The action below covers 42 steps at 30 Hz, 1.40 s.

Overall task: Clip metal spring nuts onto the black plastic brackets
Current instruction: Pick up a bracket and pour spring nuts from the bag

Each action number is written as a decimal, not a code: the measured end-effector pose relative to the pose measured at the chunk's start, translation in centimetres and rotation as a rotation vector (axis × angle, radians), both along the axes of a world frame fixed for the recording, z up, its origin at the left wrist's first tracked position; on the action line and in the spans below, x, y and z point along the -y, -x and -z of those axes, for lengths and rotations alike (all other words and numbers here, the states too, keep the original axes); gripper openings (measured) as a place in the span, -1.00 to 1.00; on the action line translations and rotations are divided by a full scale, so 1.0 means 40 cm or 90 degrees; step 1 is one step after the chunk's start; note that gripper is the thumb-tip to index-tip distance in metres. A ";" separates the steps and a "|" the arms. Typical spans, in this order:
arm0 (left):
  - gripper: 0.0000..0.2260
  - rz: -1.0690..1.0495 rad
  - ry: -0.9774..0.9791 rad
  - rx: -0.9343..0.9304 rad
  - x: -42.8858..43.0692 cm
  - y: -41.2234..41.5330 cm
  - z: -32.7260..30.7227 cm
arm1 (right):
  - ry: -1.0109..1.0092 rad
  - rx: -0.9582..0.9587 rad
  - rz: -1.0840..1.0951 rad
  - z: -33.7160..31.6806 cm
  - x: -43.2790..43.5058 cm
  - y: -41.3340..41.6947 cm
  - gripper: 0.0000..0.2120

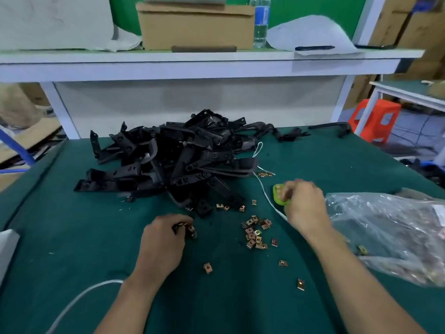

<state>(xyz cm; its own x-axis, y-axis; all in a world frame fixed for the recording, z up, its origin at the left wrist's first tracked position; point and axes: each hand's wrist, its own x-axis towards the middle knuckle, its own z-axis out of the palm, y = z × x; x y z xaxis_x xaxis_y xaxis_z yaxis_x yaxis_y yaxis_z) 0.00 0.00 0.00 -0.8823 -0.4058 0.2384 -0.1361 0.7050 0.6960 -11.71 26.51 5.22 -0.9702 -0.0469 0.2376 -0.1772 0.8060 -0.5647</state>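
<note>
Early days I reckon: left hand (pixel 166 239) pinches one bracket (pixel 185 229), right hand (pixel 304 206) grips a green thing (pixel 278 195) (big pile (pixel 168 160) looks unclipped).

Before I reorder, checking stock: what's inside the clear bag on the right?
The clear bag holds a dim brownish mass, probably spring nuts, and one clearer nut near its front edge. Creases hide the count.

Green table (pixel 72 237): bracket pile (pixel 168 165), loose spring nuts (pixel 255 233), plastic bag (pixel 397 232).
</note>
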 end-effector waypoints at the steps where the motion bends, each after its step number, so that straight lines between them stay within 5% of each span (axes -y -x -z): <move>1: -0.66 0.016 -0.034 0.007 0.001 0.004 0.003 | 0.035 -0.034 -0.012 0.010 0.026 -0.015 -0.62; 4: -0.57 0.044 -0.040 0.034 -0.014 0.001 -0.011 | 0.079 -0.023 -0.167 0.030 0.154 -0.067 -0.74; 8: -0.59 0.054 0.006 -0.001 -0.021 0.002 -0.012 | -0.088 0.048 -0.289 0.105 0.256 -0.055 -0.44; 13: -0.76 0.052 0.095 -0.022 -0.021 0.010 -0.008 | -0.058 -0.060 -0.307 0.111 0.228 -0.046 -0.86; 17: -0.83 0.013 0.044 -0.002 -0.024 0.021 -0.015 | 0.051 -0.048 -0.185 0.097 0.179 -0.036 -0.74; 21: -0.80 0.000 -0.019 -0.005 -0.030 0.028 -0.012 | -0.015 -0.042 -0.202 0.102 0.182 -0.039 -0.49; 30: -0.76 0.003 0.012 -0.005 -0.039 0.026 -0.004 | 0.125 0.017 -0.053 0.087 0.161 -0.015 -0.68; 35: -0.78 0.005 0.036 -0.014 -0.042 0.029 -0.004 | -0.044 -0.069 -0.086 0.096 0.171 -0.032 -0.52; 42: -0.69 -0.022 0.087 -0.051 -0.041 0.024 -0.007 | -0.165 -0.135 -0.027 0.066 0.217 -0.034 -0.75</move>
